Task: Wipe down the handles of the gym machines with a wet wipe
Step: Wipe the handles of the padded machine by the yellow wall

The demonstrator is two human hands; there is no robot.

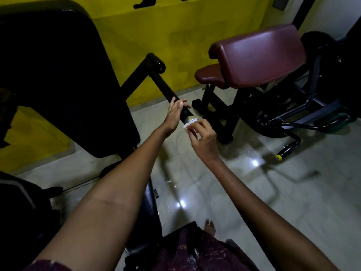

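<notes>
Head view looks down two bare forearms toward a long black cylindrical machine handle (170, 90), which slants from a black pivot knob (159, 65) down to its pale metal end cap (192, 119). All places below are given from that handle.

At its lower part, the left hand (173, 114) lies against the near side with straight fingers laid along the black grip; the thumb crosses over the top, so the hand touches the handle more than it clasps it. Just below the end cap, the right hand (203, 135) has its fingertips curled, pinching a small crumpled white wet wipe (185, 125). The wipe sits right at the cap; whether it touches the metal cannot be told.

Left of the handle, a large black padded backrest (62, 79) fills the view, and the handle's black support arm runs behind it. Behind the handle stands a yellow wall (175, 36). To the right, well apart, a dark red padded curl bench (257, 55) stands on a black steel frame, with a yellow-tipped black bar (287, 150) low beside it. Under the handle spreads a glossy pale tiled floor (254, 192) with light reflections. Nearest the camera, below the arms, appear a dark patterned garment (195, 255) and a bare foot (210, 226).
</notes>
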